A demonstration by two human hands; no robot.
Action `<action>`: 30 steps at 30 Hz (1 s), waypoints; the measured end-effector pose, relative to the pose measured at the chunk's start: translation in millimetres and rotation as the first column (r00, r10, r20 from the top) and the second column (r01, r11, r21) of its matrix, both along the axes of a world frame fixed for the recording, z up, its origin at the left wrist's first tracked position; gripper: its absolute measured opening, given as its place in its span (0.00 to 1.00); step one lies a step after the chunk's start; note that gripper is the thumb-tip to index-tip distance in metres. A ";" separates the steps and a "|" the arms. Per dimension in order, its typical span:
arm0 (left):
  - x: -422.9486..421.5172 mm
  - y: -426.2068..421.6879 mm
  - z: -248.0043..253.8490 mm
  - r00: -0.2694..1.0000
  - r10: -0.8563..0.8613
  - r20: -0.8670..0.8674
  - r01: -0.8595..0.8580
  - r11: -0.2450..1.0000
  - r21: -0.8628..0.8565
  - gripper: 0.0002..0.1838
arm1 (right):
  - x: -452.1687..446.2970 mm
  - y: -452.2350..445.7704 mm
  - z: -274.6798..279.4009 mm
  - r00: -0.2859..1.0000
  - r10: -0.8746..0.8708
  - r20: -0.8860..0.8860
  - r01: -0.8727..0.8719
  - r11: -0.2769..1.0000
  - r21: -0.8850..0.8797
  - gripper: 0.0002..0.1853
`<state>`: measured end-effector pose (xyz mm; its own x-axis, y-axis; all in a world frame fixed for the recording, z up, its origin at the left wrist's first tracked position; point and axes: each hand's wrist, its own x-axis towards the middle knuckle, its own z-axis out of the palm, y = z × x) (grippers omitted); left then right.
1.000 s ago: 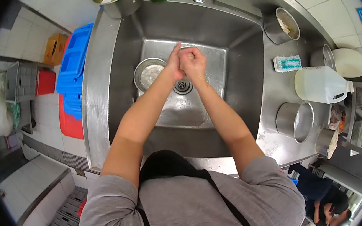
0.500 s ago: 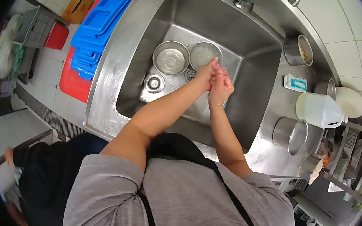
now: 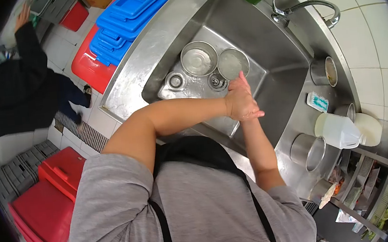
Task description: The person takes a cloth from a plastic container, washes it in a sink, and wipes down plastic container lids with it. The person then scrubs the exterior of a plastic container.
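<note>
My left hand reaches across from the left and is closed around my right hand near the wrist, over the steel sink. Of my right hand, stretched fingertips show, pointing away from me; the rest is covered by the left. Both look wet. Just beyond the fingertips lies a round metal pan holding cloudy liquid. Beside it sits a second round pan, with a small round metal piece to its left. A drain shows between them on the sink floor.
A curved tap stands at the far right rim. Along the right counter are steel pots, a scrubbing brush and a plastic jug. Left stand blue lids and red bins. Another person is at far left.
My left hand has slid from the right hand's fingers toward its wrist, and both are nearer my body. The view has shifted. The other person has moved farther along the left side, arm raised.
</note>
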<state>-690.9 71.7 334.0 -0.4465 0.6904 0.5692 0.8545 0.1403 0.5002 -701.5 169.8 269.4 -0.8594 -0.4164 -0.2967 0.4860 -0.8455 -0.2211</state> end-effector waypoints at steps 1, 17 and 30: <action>4.1 -3.1 -4.1 0.995 -0.097 -0.013 0.097 0.995 0.013 0.22 | -0.6 -2.7 3.1 0.990 0.130 0.059 -0.125 0.989 -0.078 0.22; 8.1 -69.7 -24.1 0.927 -0.318 -0.198 0.301 0.947 -0.113 0.09 | -12.8 -66.3 64.6 0.922 0.361 0.140 -0.287 0.395 0.873 0.15; -95.0 -205.3 46.6 0.827 0.246 0.505 -0.440 0.842 0.311 0.07 | -15.5 -130.6 109.3 0.938 0.197 -0.287 0.065 0.710 0.702 0.24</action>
<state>-785.9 -133.5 380.5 -0.8718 0.1987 0.4477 0.4710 0.0888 0.8777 -717.0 39.2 378.7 -0.9342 -0.2645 -0.2395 0.3251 -0.3545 -0.8767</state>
